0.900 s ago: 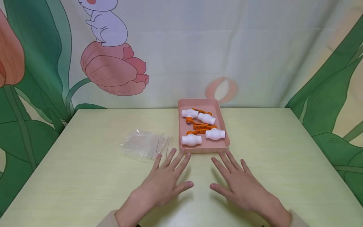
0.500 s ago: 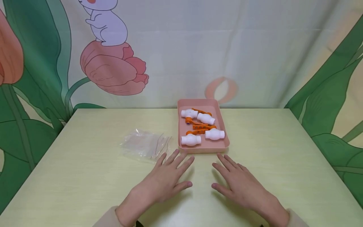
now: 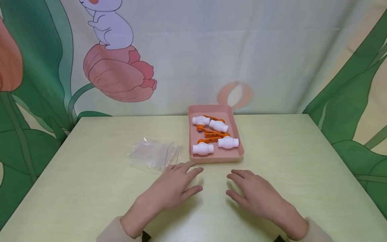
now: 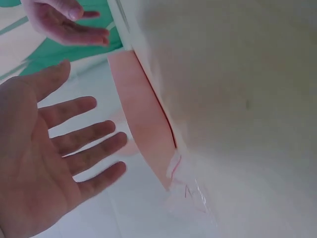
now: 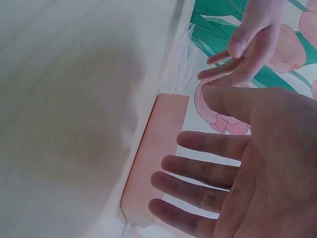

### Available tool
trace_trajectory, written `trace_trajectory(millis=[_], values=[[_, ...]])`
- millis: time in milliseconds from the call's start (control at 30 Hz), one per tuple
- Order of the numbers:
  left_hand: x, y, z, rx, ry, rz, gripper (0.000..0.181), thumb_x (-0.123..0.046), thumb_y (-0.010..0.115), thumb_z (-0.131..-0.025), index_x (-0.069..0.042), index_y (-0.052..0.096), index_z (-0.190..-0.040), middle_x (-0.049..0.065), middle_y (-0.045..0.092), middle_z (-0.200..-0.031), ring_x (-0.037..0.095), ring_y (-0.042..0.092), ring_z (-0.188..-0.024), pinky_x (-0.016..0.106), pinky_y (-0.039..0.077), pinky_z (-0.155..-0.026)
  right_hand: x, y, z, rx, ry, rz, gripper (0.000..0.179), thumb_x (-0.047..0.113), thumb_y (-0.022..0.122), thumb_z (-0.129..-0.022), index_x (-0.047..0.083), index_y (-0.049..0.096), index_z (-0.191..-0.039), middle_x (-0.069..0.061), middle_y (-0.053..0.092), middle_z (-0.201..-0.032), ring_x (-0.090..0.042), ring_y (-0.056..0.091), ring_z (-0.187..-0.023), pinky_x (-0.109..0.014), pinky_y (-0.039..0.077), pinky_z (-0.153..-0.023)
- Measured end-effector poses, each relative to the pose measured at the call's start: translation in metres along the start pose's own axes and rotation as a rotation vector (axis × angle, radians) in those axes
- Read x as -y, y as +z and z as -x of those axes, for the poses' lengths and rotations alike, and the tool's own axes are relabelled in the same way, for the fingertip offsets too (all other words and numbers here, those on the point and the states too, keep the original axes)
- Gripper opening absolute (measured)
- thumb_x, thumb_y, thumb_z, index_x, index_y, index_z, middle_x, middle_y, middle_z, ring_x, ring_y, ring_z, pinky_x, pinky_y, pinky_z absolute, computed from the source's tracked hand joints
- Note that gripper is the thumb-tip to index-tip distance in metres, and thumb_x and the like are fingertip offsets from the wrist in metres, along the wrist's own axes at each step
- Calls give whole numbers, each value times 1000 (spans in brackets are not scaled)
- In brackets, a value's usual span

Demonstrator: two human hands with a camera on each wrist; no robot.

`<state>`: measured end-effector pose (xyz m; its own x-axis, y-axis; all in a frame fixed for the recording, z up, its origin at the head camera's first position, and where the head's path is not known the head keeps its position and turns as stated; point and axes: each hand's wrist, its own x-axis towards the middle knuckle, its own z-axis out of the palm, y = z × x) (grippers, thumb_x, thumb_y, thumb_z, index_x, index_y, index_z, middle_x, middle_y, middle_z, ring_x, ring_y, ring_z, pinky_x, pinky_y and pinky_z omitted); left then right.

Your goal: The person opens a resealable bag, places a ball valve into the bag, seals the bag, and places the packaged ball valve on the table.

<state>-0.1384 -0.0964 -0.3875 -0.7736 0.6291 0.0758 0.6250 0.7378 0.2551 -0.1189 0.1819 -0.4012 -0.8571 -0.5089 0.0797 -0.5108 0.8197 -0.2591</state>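
Note:
Above the table, my left hand [image 3: 169, 188] holds nothing, its fingers apart and slightly bent; its palm shows in the left wrist view. Facing it across a gap, my right hand [image 3: 257, 195] is likewise bare, fingers relaxed, the palm filling the lower right of the right wrist view. Just beyond both hands sits a pink tray [image 3: 216, 160]. Several white pipe valves with orange lever handles lie in it, among them a front left valve [image 3: 203, 149] and a front right valve [image 3: 228, 142]. Clear zip bags [image 3: 151, 154] lie flat left of the tray, nearest my left fingertips.
The pale wooden table [image 3: 90, 188] stretches out on both sides of the hands. Along its back edge hangs a curtain [image 3: 181, 60] printed with tulips, leaves and a white rabbit. The tray stands close to that back edge.
Both hands have gone from widely spread fingers to more relaxed, slightly bent ones. They have shifted only a little. The tray, valves and bags have stayed put.

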Motion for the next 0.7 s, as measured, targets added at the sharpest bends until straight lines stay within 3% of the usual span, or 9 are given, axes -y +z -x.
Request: trace_trajectory(millis=[167,267,400,533,700], values=[[12,-10,-4,-95,25,74,50,-37,68,-100,-15,58,-144,7,57,-139,26,57,-125,50,46,-105,1,-2,-2,-6,3,12,41,34,73,-97,7,68,-127,-8,68,-123,-27,64,-116,-46,56,-92],[21,-17,-7,-126,27,95,53,-35,70,-100,-10,56,-145,10,56,-139,28,57,-124,50,46,-105,1,-3,-3,-3,5,17,39,34,73,-97,7,69,-125,-7,69,-120,-25,65,-113,-44,57,-89],[35,-25,-9,-123,-49,122,64,-34,70,-100,-3,47,-151,17,49,-147,35,49,-134,52,41,-111,2,-3,-5,8,10,10,39,34,73,-97,8,69,-125,-6,69,-120,-25,65,-113,-44,57,-88],[49,-32,-8,-59,-166,155,79,-36,70,-99,0,32,-158,23,33,-159,41,32,-146,58,30,-117,1,-3,-7,18,19,0,39,34,73,-97,7,69,-125,-7,69,-120,-25,65,-113,-44,57,-88],[61,-41,-7,96,-266,148,98,-38,75,-94,4,18,-161,25,15,-166,44,16,-152,63,18,-119,0,-4,-6,17,19,7,39,33,74,-96,7,69,-125,-6,69,-118,-24,65,-112,-44,57,-86]])
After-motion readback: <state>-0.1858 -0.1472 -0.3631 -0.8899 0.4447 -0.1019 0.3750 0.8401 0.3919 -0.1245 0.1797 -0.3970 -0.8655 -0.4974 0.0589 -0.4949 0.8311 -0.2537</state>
